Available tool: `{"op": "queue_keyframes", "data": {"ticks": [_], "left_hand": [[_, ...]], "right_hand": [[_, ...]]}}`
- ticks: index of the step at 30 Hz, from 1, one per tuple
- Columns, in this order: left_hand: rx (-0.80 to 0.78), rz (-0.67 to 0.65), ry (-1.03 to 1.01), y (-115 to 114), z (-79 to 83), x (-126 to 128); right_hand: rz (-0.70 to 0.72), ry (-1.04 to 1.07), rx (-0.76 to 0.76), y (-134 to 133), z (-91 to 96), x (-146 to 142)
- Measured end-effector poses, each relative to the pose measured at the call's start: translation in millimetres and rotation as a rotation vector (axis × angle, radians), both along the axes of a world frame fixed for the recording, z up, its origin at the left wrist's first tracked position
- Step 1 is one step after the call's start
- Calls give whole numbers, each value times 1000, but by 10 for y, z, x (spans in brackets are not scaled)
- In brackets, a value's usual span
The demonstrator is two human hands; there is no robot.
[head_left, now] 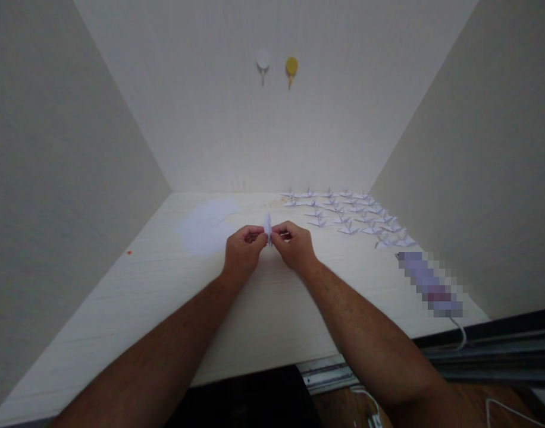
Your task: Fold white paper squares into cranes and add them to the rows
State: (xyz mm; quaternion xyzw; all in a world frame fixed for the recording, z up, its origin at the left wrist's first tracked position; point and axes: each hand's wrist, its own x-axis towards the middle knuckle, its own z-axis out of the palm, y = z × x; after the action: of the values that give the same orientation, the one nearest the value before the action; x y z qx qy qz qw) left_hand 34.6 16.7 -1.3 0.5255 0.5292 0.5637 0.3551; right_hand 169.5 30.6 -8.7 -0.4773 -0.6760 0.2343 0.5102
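My left hand and my right hand meet over the middle of the pale wooden table. Both pinch a small folded piece of pale lilac paper that stands upright between the fingertips. The fingers of each hand are curled closed on it. To the right, at the back of the table, several finished paper cranes of the same lilac paper lie in rows.
A stack of lilac paper sheets lies left of my hands. A blurred-out object with a white cable lies near the table's right edge. Two round hooks, white and yellow, are stuck on the back wall. Walls close in left and right.
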Motion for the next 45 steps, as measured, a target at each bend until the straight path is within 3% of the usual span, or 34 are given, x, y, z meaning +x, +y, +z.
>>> {"op": "queue_keyframes", "data": {"ticks": [34, 45], "left_hand": [[26, 46, 119, -2, 6, 14], [-30, 9, -13, 20, 6, 12]], "right_hand": [[-5, 11, 136, 74, -48, -15], [19, 214, -61, 68, -13, -36]]}}
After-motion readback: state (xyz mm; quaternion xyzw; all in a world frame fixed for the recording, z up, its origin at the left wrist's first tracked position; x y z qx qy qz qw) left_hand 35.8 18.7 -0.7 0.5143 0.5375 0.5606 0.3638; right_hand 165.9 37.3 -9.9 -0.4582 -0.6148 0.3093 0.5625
